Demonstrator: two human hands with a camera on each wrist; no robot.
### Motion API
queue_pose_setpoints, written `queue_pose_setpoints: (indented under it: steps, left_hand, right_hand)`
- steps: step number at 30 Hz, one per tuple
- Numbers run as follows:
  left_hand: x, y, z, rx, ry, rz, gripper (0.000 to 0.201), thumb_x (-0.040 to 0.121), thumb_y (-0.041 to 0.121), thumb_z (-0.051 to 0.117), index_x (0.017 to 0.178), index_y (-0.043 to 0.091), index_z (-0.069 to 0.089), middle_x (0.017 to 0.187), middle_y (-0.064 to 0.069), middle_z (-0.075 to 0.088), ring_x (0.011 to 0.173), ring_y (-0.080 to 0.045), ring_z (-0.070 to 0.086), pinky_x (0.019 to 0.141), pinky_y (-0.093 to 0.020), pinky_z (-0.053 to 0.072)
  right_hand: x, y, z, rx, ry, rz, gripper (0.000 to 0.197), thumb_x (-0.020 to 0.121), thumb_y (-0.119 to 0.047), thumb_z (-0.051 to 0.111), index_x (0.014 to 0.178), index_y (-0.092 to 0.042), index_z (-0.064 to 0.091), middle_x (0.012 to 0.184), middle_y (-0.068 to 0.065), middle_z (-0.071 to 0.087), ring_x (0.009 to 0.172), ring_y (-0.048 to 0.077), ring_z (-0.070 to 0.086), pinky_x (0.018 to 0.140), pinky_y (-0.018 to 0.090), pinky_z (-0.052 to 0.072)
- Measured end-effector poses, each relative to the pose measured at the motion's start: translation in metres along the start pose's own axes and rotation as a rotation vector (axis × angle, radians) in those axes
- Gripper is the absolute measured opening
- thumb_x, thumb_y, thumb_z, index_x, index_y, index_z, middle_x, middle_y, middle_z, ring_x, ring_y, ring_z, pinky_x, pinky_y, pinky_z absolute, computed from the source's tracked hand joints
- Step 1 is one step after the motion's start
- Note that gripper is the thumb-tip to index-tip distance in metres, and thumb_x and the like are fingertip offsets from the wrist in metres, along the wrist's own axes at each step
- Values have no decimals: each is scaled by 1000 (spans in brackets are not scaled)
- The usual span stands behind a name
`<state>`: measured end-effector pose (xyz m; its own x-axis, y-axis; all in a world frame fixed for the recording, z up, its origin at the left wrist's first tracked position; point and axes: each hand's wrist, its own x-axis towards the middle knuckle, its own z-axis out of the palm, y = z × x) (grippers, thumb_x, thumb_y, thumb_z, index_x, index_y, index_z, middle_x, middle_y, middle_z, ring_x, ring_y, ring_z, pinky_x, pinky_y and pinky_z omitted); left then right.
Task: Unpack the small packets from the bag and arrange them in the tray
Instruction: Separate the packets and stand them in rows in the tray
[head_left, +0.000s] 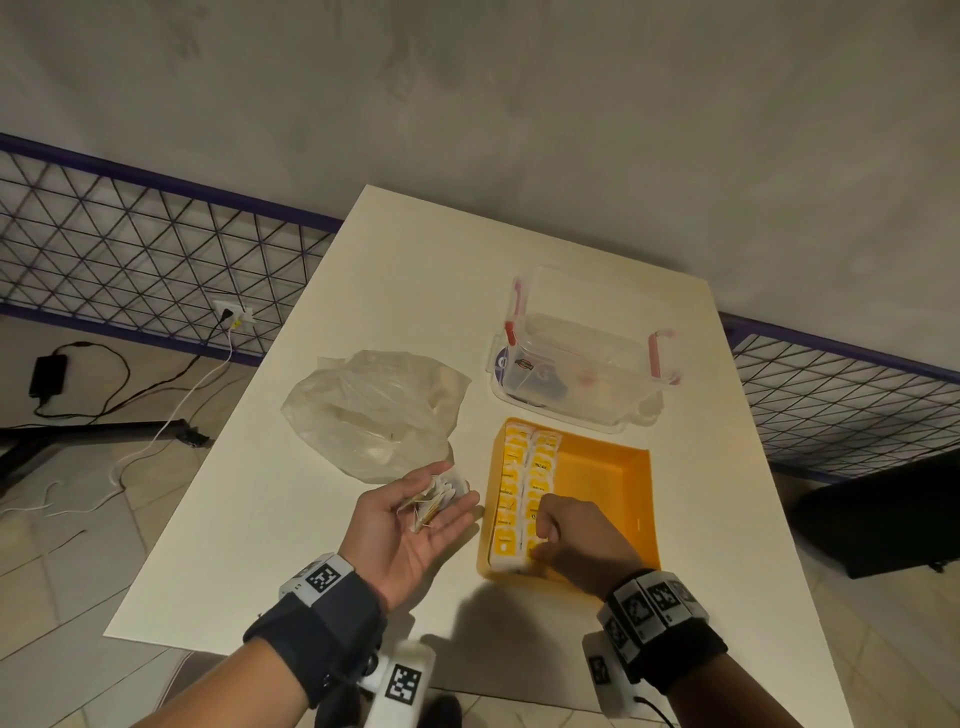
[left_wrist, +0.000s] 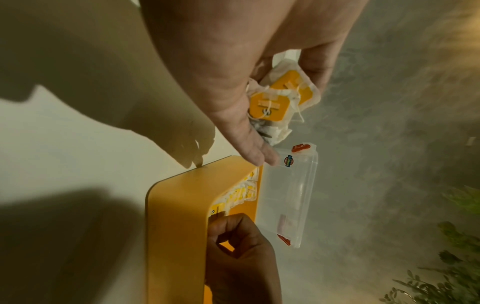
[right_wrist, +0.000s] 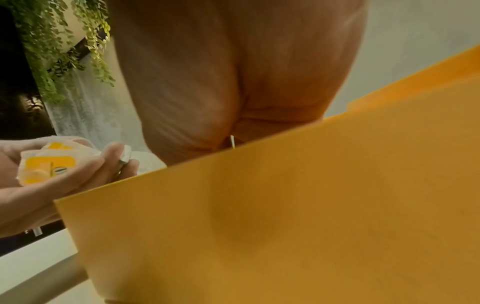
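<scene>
My left hand (head_left: 447, 493) is palm up beside the tray's left wall, fingers nearly straight, with a small stack of white and yellow packets (left_wrist: 280, 96) lying on it. The crumpled clear plastic bag (head_left: 374, 415) lies just behind that hand. Two rows of packets (head_left: 511, 483) fill the left side of the orange tray (head_left: 644, 499). My right hand (head_left: 543, 530) is inside the tray at the near end of the second row, fingers curled. It pinches a packet, of which only a thin edge (right_wrist: 232, 142) shows in the right wrist view.
A clear plastic container (head_left: 576, 353) with red latches stands behind the tray on the white table (head_left: 415, 291). The tray's right half is bare. A wire fence and cables lie on the floor to the left; a dark object sits at the right.
</scene>
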<state>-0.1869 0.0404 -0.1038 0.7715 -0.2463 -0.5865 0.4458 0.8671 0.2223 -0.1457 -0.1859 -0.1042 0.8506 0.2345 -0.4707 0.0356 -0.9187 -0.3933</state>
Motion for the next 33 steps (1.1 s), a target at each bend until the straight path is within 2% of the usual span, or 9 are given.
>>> queue_pose_setpoints:
  steps: [6, 10, 12, 14, 17, 20, 23, 29, 33]
  left_hand:
    - [-1, -3, 0, 5, -23, -24, 43, 81, 13, 60, 123, 2, 60, 124, -30, 58, 112, -42, 63, 86, -49, 54]
    - [3, -8, 1, 26, -36, -35, 38, 82, 13, 58, 118, 2, 63, 117, -28, 64, 107, -41, 67, 90, -52, 51]
    - [5, -11, 1, 46, -40, -45, 37, 86, 14, 56, 119, 2, 63, 112, -25, 67, 101, -37, 69, 93, -48, 51]
    - [6, -14, 3, 51, -62, -72, 33, 88, 16, 55, 116, 1, 64, 105, -20, 67, 91, -30, 68, 88, -39, 54]
    - [6, -18, 7, 36, -87, -107, 23, 90, 11, 49, 102, -1, 64, 95, -16, 66, 79, -24, 67, 70, -29, 54]
    - [6, -19, 5, 41, -85, -107, 19, 85, 8, 52, 102, 3, 59, 96, -11, 64, 77, -17, 60, 65, -24, 46]
    - [8, -18, 0, 3, -68, -112, 14, 90, 11, 49, 99, 6, 59, 85, -7, 61, 68, -14, 56, 63, -23, 45]
    - [-2, -15, 3, 33, -127, -48, 33, 87, 5, 43, 73, 1, 73, 78, -12, 67, 68, -21, 68, 73, -32, 57]
    - [-2, -17, 3, 48, -124, -41, 36, 89, 8, 43, 76, 1, 75, 87, -17, 70, 79, -28, 71, 83, -40, 57]
  right_hand:
    - [-8, -5, -7, -20, 122, -57, 15, 83, -27, 66, 83, -27, 51, 97, -6, 58, 90, 13, 54, 80, 33, 51]
    - [-20, -39, -25, 68, 285, -396, 8, 86, -27, 65, 92, -23, 64, 94, -8, 54, 83, 8, 52, 76, 28, 47]
    - [-25, -58, -27, 64, 258, -562, 11, 85, -23, 66, 96, -24, 67, 96, -12, 50, 84, 6, 53, 75, 25, 48]
    - [-26, -69, -23, 46, 216, -648, 18, 86, -19, 65, 101, -26, 68, 101, -12, 48, 90, 6, 54, 77, 25, 49]
    - [-23, -74, -13, -23, 174, -690, 29, 85, -18, 64, 110, -32, 68, 106, -7, 48, 96, 11, 52, 76, 34, 52]
    - [-19, -75, -5, -81, 181, -700, 26, 86, -20, 62, 109, -32, 67, 106, -4, 48, 98, 15, 52, 72, 39, 53]
    - [-20, -76, -3, -130, 204, -732, 17, 87, -20, 62, 101, -25, 70, 104, -1, 52, 97, 18, 53, 69, 39, 53]
    - [-24, -78, -10, -104, 216, -742, 7, 89, -16, 60, 94, -18, 64, 95, -2, 55, 88, 18, 55, 68, 41, 51]
    - [-28, -78, -16, -63, 235, -696, 13, 91, -17, 57, 99, -21, 66, 94, -5, 61, 85, 17, 59, 70, 36, 51]
